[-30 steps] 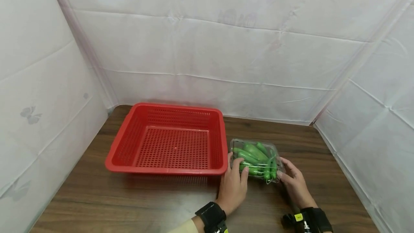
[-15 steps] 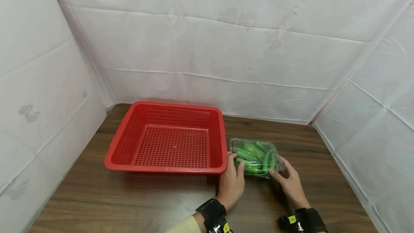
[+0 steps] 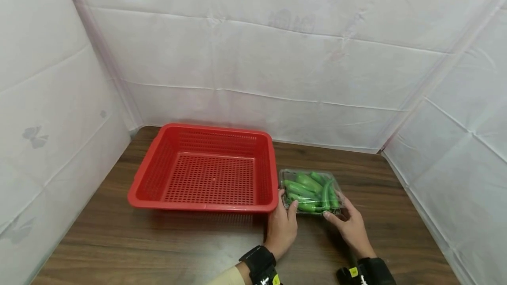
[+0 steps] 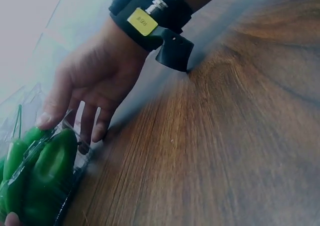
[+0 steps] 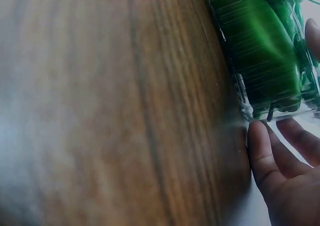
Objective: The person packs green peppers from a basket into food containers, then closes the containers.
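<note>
A clear plastic box [image 3: 296,172] of green peppers [image 3: 305,190] is on the wooden table, just right of the red basket. My left hand [image 3: 282,230] holds its left end, thumb at the front left corner and fingers along the side. My right hand [image 3: 352,228] grips the right end, with the thumb at the front edge and the fingers partly hidden behind the box. In the left wrist view, the thumb of my left hand [image 4: 97,76] touches the plastic over a pepper [image 4: 52,168]. Fingertips of my right hand [image 5: 287,176] meet the box's end in the right wrist view.
A red perforated basket [image 3: 210,208] with nothing in it stands on the left of the wooden table [image 3: 158,250]. White sheeting [image 3: 245,56] rises behind the table and along both sides. Each wrist wears a black strap with a camera.
The box of peppers has shifted slightly left and back and now lies flatter. My left fingers slid from its top to its side; my right thumb moved left along the front edge.
</note>
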